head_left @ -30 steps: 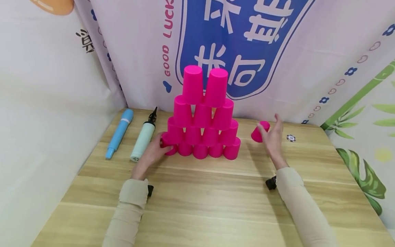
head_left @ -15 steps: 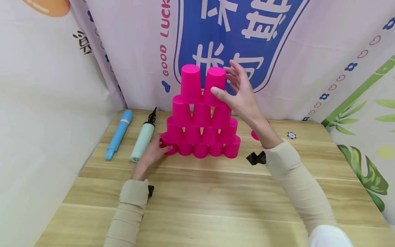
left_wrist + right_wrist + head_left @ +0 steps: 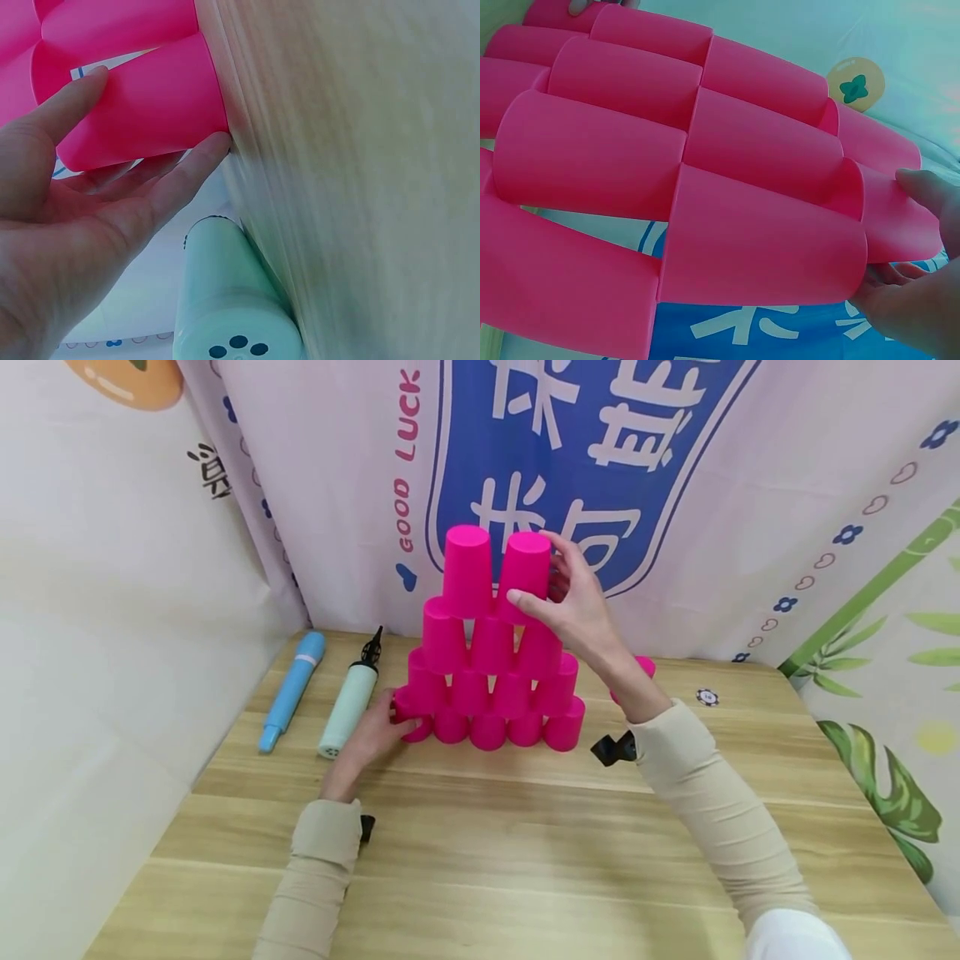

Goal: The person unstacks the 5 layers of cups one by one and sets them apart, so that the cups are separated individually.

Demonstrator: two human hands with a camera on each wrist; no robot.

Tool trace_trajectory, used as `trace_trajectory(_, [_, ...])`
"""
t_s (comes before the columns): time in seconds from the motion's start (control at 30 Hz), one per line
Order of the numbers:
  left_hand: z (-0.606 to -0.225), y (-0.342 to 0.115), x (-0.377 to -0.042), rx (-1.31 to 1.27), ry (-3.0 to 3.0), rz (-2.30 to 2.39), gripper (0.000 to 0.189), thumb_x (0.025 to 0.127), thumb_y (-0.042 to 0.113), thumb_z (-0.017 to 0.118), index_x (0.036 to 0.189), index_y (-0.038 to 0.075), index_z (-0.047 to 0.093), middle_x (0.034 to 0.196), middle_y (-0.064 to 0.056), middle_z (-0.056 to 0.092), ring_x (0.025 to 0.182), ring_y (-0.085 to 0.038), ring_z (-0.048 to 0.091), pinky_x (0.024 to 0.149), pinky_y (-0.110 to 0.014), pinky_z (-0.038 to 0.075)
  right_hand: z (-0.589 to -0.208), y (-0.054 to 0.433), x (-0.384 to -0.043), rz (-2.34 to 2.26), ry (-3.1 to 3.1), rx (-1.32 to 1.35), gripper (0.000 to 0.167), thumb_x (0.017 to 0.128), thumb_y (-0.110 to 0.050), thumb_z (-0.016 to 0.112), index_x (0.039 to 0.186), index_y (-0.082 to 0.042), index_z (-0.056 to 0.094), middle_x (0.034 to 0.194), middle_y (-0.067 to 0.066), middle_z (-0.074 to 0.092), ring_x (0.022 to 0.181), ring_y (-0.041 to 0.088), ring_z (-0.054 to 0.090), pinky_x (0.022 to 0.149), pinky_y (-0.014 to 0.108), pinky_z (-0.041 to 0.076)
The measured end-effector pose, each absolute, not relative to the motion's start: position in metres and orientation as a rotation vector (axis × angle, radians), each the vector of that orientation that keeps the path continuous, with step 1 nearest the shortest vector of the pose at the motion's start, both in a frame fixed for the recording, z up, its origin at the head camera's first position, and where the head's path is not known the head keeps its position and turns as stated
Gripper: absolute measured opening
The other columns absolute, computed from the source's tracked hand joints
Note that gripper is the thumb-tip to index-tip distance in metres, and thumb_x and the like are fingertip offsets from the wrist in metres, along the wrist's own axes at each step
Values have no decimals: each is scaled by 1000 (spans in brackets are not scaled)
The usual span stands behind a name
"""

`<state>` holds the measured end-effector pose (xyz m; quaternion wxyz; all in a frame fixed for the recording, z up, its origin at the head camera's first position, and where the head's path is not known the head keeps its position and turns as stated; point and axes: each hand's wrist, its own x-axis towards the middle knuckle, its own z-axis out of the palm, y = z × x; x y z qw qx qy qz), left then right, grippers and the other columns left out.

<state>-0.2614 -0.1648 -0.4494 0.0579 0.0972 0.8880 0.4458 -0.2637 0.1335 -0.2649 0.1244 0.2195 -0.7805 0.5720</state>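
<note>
Bright pink plastic cups stand upside down in a stepped wall of stacked rows, two cups forming the top row. My left hand [image 3: 375, 731] holds the leftmost bottom cup [image 3: 157, 105], thumb on one side and fingers on the other. Up at the top row, my right hand [image 3: 585, 610] has thumb and fingers around the right-hand cup [image 3: 527, 564]. That upper cup [image 3: 900, 217] sits between thumb and fingers in the right wrist view, its base on the row beneath. Another pink cup [image 3: 647, 665] lies apart on the table, mostly hidden behind my right forearm.
A mint-green hand pump [image 3: 351, 708] and a blue pump-like tube [image 3: 292, 692] lie left of the stack on the wooden table [image 3: 487, 843]. A round chip [image 3: 707, 697] lies at the right. A printed cloth [image 3: 345, 460] hangs close behind the cups.
My right hand has left the loose cup at the right, risen to the top row and closed in around its right cup. My left hand stays at the bottom-left cup.
</note>
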Motion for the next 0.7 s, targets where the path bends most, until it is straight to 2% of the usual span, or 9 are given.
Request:
trace_trajectory(0.17, [-453, -163, -261, 307, 2684, 1357, 59, 93, 15, 62, 139, -7, 32, 133, -27, 49, 121, -41, 49, 100, -51, 44, -265, 136, -261, 1640, -2240, 652, 80, 80, -19, 77, 146, -14, 33, 133, 4, 53, 116, 18, 55, 93, 36, 52])
trace_trajectory(0.43, [-451, -162, -262, 289, 2685, 1344, 59, 94, 17, 61, 140, -5, 31, 135, -26, 48, 124, -42, 47, 102, -51, 43, -243, 143, -230, 1575, -2142, 598, 72, 81, -8, 74, 143, -5, 37, 130, 11, 53, 113, 23, 56, 94, 36, 51])
trace_trajectory(0.6, [-452, -164, -262, 287, 2682, 1350, 60, 94, 16, 61, 141, -6, 30, 136, -26, 47, 124, -42, 47, 102, -51, 43, -249, 162, -231, 1533, -2075, 528, 69, 81, -10, 74, 141, -5, 40, 129, 10, 55, 112, 23, 57, 94, 35, 52])
trace_trajectory(0.7, [-451, -165, -262, 279, 2678, 1353, 61, 94, 16, 61, 141, -6, 29, 136, -26, 47, 125, -42, 46, 102, -50, 43, -260, 180, -242, 1536, -2054, 479, 70, 81, -13, 76, 141, -11, 42, 129, 8, 56, 113, 23, 57, 93, 34, 52])
